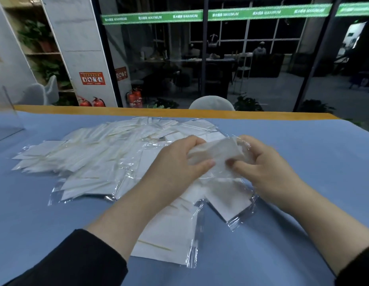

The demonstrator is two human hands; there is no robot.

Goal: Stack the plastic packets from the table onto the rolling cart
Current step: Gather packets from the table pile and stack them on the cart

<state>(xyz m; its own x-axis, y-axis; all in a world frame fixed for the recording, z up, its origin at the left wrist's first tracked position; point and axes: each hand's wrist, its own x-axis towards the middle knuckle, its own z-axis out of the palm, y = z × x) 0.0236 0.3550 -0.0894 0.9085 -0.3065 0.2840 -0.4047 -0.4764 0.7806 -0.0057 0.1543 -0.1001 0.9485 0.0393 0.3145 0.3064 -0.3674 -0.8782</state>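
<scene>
A: Item one, the packet. Where do we have it?

B: Lifted just above the pile, between our two hands. White contents in clear plastic, blurred, slightly crumpled.

A: Grip, left hand?

B: Fingers curled over the packet's far left edge, thumb pressed under its near edge. A pinch.

A: Right hand?

B: The same at the right end: fingers curled round the top, thumb tip on the near edge. Both thumbs point toward each other, nearly touching.

A: Item two, the pile?

B: Many flat white packets in clear sleeves, overlapping loosely, fanned from the table's middle out to the left. Several lie near us, under our forearms; one sticks out to the right below the right wrist.

A: Table?

B: Blue surface, orange strip along the far edge.

A: Cart?

B: We cannot see one.

A: Other entries?

B: Black sleeves at both forearms. A white chair back beyond the far edge. Red fire extinguishers on the floor by a white pillar. Dark glass wall with a green band across it.
</scene>
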